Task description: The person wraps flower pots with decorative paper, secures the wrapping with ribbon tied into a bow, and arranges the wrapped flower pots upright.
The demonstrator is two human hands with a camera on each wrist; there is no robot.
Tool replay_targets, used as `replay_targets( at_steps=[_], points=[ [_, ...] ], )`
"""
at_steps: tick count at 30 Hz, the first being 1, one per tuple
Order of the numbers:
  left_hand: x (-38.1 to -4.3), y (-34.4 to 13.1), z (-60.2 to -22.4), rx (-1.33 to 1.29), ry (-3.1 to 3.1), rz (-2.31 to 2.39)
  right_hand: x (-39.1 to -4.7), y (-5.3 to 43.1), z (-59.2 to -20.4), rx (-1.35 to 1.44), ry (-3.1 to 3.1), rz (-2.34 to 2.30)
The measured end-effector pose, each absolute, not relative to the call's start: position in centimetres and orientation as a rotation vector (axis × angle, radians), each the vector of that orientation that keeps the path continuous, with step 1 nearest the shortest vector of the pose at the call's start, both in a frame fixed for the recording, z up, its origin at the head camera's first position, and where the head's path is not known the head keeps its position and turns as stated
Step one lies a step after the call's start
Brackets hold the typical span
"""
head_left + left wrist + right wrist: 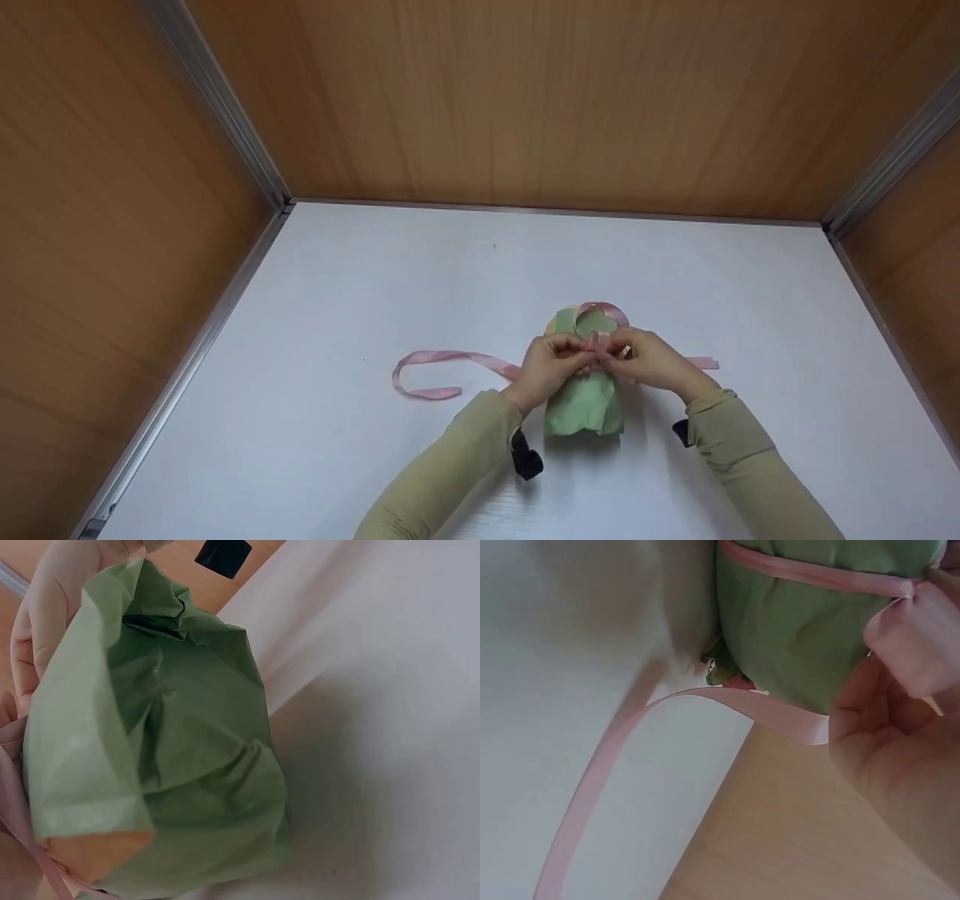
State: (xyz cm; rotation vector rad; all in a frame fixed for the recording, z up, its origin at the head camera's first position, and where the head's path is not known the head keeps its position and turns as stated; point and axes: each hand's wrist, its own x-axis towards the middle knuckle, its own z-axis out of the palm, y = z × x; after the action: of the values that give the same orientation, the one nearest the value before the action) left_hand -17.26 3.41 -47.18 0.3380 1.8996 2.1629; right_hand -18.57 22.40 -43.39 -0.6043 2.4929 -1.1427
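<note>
A bundle wrapped in green paper [585, 409] lies on the white table, its crumpled paper end gaping in the left wrist view. Pink ribbon [817, 570] runs round the wrapping and gathers in a loop [922, 637] at its front. My left hand [551, 364] pinches the ribbon from the left, over the middle of the bundle. Facing it, my right hand [652, 360] pinches the ribbon between thumb and fingers. The fingertips of both hands meet close together at the knot area, which they partly cover. Another ribbon loop [604, 307] arches above them.
One long ribbon tail [450, 354] curls across the table to the left; a short end [709, 363] sticks out at the right. Wooden panels [525, 97] with metal edging stand behind and on both sides of the white table [375, 262]. Black straps [526, 456] hang at the wrists.
</note>
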Motion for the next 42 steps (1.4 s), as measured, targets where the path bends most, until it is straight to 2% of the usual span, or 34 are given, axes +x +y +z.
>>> replay_targets(
  at_steps=[5, 16, 24, 31, 34, 39, 42],
  points=[
    [-17.3, 3.4, -47.1, 0.335, 1.903, 2.127, -19.1, 21.7, -42.7, -0.56, 2.523, -1.18],
    [-17.5, 3.6, -47.2, 0.319, 1.942, 2.129, -18.8, 21.4, -41.6, -0.705, 2.361, -1.237],
    [-17.3, 3.4, -47.0, 0.367, 1.937, 2.102, -18.3, 20.9, -42.9, -0.504, 2.485, -1.359],
    [-18.1, 2.3, -46.3, 0.274, 2.096, 2.096, -18.2, 20.8, -43.2, -0.399, 2.445, -1.459],
    [-19.0, 1.8, -45.9, 0.418, 2.291, 1.94, -18.2, 20.9, -43.4, -0.469, 2.447, -1.45],
    [-20.5, 1.4, -44.7, 0.78, 2.677, 1.335, -18.1, 20.9, -43.5, -0.539, 2.45, -1.386],
    [-21.2, 1.1, -43.9, 0.856, 2.779, 1.028, -17.9, 20.8, -43.3, -0.527, 2.445, -1.352]
  ],
)
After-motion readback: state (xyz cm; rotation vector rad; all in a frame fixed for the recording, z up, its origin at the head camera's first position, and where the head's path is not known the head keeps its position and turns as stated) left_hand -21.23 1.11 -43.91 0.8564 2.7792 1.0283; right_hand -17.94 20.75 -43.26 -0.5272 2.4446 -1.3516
